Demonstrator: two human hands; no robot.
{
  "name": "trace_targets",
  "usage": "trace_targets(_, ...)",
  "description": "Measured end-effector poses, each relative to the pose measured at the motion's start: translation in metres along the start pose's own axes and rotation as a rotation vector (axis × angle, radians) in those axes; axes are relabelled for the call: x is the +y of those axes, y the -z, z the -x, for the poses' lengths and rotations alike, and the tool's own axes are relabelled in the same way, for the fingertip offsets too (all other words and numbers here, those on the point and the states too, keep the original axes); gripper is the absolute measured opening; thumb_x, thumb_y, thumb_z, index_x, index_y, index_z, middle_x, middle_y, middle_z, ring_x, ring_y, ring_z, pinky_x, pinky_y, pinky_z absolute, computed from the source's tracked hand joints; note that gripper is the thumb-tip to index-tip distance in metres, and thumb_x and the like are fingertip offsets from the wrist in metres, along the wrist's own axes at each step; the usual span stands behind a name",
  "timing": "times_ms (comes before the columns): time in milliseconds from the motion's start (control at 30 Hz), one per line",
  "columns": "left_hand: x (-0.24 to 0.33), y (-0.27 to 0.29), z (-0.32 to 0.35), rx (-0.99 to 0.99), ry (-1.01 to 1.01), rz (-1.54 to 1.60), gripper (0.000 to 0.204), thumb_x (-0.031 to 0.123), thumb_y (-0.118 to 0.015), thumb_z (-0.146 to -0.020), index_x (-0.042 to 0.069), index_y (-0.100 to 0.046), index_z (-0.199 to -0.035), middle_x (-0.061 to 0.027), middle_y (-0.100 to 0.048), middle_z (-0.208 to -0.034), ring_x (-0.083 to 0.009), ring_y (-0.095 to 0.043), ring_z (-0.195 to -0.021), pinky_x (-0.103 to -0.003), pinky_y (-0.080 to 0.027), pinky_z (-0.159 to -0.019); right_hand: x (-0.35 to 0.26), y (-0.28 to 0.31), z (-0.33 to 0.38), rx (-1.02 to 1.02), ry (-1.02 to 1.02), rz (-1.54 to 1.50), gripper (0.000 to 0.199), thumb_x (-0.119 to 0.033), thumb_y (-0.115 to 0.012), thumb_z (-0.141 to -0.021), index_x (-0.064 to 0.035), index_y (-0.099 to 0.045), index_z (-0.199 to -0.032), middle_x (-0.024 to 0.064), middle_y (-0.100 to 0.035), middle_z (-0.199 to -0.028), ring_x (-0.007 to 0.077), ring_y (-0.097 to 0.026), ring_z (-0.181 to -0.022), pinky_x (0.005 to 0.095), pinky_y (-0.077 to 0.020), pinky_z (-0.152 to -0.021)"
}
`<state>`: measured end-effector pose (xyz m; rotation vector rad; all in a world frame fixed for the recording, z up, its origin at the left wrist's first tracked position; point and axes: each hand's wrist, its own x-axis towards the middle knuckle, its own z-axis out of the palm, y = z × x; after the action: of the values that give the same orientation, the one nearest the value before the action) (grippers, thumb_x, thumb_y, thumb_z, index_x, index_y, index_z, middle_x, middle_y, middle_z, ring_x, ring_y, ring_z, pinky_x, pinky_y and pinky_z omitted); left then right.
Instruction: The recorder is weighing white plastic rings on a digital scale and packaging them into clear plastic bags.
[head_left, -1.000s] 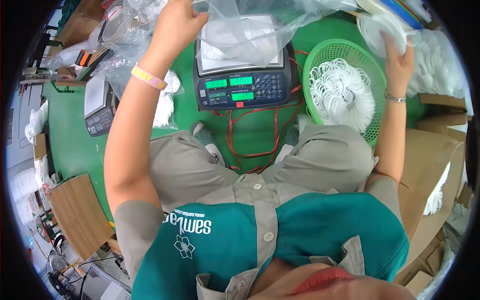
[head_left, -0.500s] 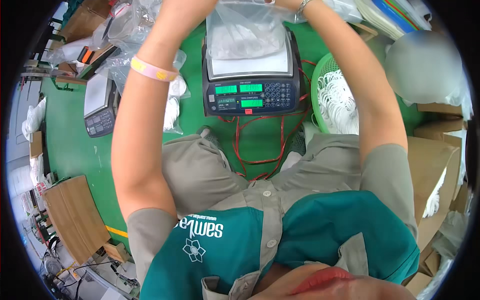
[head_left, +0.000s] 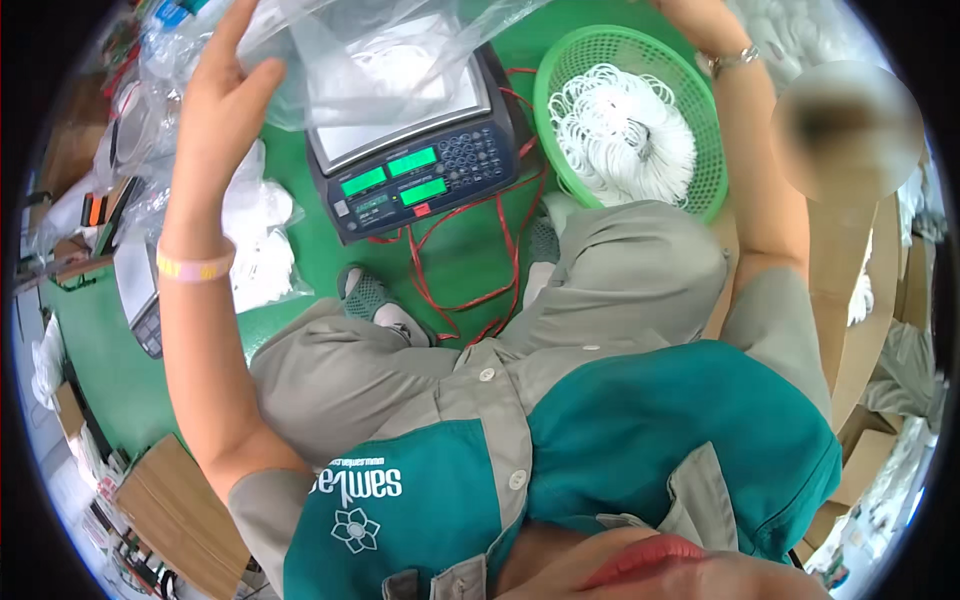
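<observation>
Upper left, my left hand (head_left: 222, 100) is raised beside a clear plastic bag (head_left: 300, 95), thumb and forefinger spread apart. The bag lies over the weighing plate of a dark counting scale (head_left: 410, 185) with lit green displays. White contents (head_left: 395, 65) show through the plastic; their exact shape is blurred. My right hand (head_left: 700, 25) is at the top edge, beyond a green mesh basket (head_left: 715, 150); its fingers are mostly cut off by the frame. In that basket sits a heap of thin white rings (head_left: 625, 135).
A red cable (head_left: 430, 290) trails from the scale across the green floor between my feet. Left of the scale lies another bag of white pieces (head_left: 262, 250), with a second scale (head_left: 140, 280) farther left. Cardboard boxes (head_left: 850, 270) stand at my right.
My hands have moved apart, the left going left and the right going right. The bag's plastic now spreads leftward. The view has shifted, showing more of the basket.
</observation>
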<state>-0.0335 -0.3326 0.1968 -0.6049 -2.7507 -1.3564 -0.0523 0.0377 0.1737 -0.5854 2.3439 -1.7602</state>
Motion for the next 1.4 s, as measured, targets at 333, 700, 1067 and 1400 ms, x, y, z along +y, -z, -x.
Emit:
trace_targets(333, 0.011, -0.02, 0.018, 0.103, -0.191, -0.194, 0.079, 0.015, -0.069, -0.073, 0.012, -0.027, -0.14, -0.0058, -0.058, -0.097, -0.0022, -0.026, -0.05, -0.016, -0.03, -0.046, 0.28, 0.016, 0.12, -0.057, -0.64, 0.612, 0.038, -0.029, -0.067, -0.072, -0.0044, -0.062, -0.099, 0.0109, -0.064, -0.094, 0.0219, -0.06, -0.088, 0.0324, -0.0466, -0.079)
trace_targets(700, 0.031, 0.008, 0.057, 0.179, -0.109, -0.127, 0.061, 0.018, -0.049, -0.087, 0.0, -0.021, -0.138, -0.02, -0.04, -0.132, -0.0071, -0.052, -0.074, -0.018, -0.039, -0.059, 0.317, -0.081, 0.106, -0.17, -0.686, 1.228, 0.035, -0.031, -0.06, -0.074, -0.0153, -0.057, -0.105, 0.0096, -0.064, -0.094, 0.0268, -0.059, -0.094, 0.0512, -0.0392, -0.087)
trace_targets(1067, 0.04, 0.007, 0.065, 0.16, -0.173, -0.014, 0.058, 0.012, -0.05, -0.086, 0.001, -0.025, -0.137, -0.0208, -0.04, -0.132, -0.0109, -0.058, -0.083, -0.019, -0.04, -0.062, 0.296, -0.003, 0.127, 0.25, -0.612, 0.387, 0.02, -0.022, -0.06, -0.08, -0.0031, -0.058, -0.074, 0.0048, -0.056, -0.061, 0.0123, -0.052, -0.052, 0.0274, -0.0424, -0.052)
trace_targets(1400, 0.03, 0.008, 0.075, 0.064, -0.097, 0.094, 0.063, -0.001, -0.055, -0.08, 0.0, -0.027, -0.137, -0.0179, -0.035, -0.136, -0.0124, -0.053, -0.087, -0.025, -0.044, -0.079, 0.298, -0.091, 0.114, -0.211, -0.619, 1.118, 0.076, -0.021, -0.074, -0.061, -0.019, -0.038, -0.129, 0.0061, -0.045, -0.128, 0.0271, -0.042, -0.119, 0.0548, -0.0261, -0.101)
